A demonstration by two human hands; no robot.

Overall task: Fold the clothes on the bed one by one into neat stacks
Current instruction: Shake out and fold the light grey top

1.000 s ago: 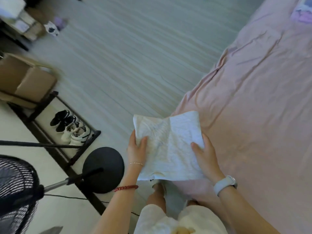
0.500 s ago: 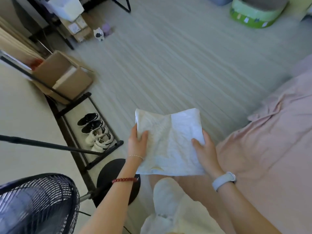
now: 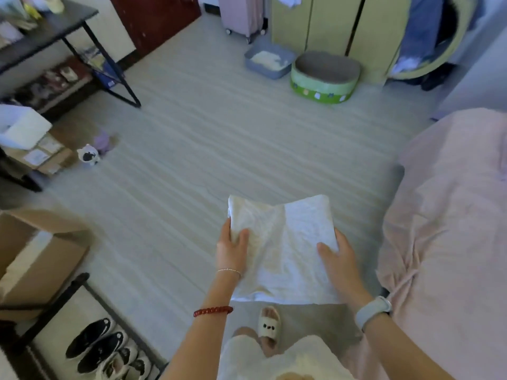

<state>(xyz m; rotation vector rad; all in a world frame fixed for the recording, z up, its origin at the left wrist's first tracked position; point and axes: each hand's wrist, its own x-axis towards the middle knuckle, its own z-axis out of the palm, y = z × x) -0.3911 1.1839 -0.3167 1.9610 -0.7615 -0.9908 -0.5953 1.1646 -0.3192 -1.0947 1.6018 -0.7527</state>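
Head view is showing the folded white garment (image 3: 282,248) being carried flat in the air over the floor (image 3: 205,160), well clear of the bed (image 3: 450,215), which is lying off to the person's right. The left hand (image 3: 231,249) is gripping the garment's left edge, thumb lying on top and fingers hidden beneath. The right hand (image 3: 338,257) is gripping the right edge likewise, thumb pressing on the upper face. Both hands are closing on the cloth rather than lying open.

The step in hand is looking like carrying the finished fold to wherever its stack is forming; no stack is showing from here. To do it well, the person should be keeping the piece level and lightly taut between the two grips, so the layers are not sliding apart or sagging in the middle. The front edge is already curling up a little, so lowering it squarely, far edge first, then sliding the fingers out sideways, should be keeping the fold crisp.
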